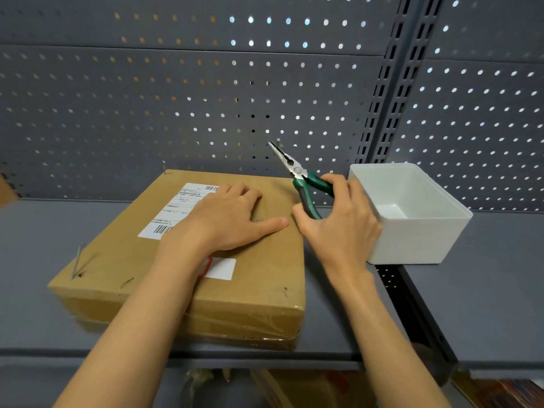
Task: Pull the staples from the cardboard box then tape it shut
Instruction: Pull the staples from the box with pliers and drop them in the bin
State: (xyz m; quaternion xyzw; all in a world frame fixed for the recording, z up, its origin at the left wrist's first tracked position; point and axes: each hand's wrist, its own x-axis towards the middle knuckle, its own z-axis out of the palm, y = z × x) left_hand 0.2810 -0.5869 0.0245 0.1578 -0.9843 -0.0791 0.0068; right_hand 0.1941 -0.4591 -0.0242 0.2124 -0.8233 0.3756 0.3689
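Pressing flat on the brown cardboard box (259, 269), left hand (232, 219) spread; right hand (338, 222) grips green-handled pliers (297, 175).

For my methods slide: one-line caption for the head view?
Left hand steadies stapled cardboard box while right hand grips green-handled pliers beside white bin.
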